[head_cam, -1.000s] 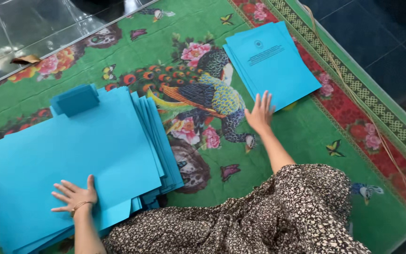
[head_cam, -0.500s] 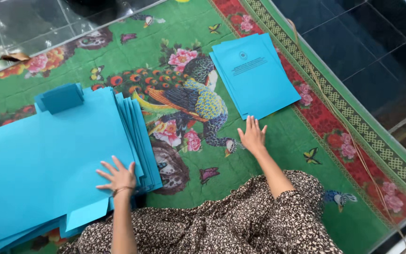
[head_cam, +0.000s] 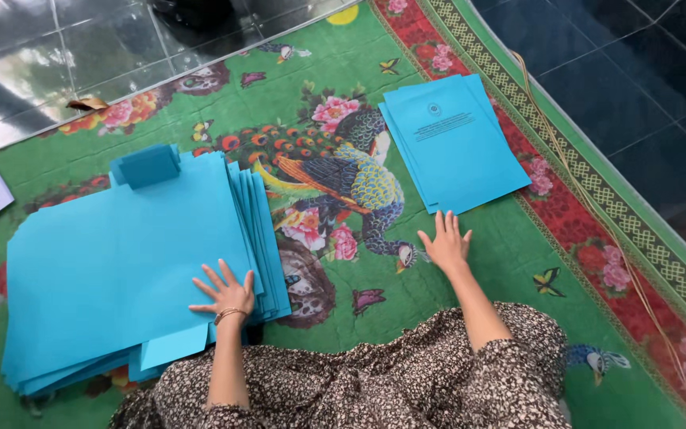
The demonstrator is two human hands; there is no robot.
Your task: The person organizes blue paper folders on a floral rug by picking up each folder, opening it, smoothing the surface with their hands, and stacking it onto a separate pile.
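Left hand (head_cam: 224,295) flat, fingers spread, pressing near-right edge of big blue sheet stack (head_cam: 121,262) on mat (head_cam: 470,318). Right hand (head_cam: 445,245) open, empty, just near of smaller printed stack (head_cam: 454,143). Sheets probably light, floppy, slippery; lift by edge.

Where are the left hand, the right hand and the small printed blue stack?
left hand (head_cam: 226,294), head view, back of the hand
right hand (head_cam: 446,245), head view, back of the hand
small printed blue stack (head_cam: 458,147), head view, middle of the top sheet

Left hand (head_cam: 228,295) on blue sheets (head_cam: 121,262)
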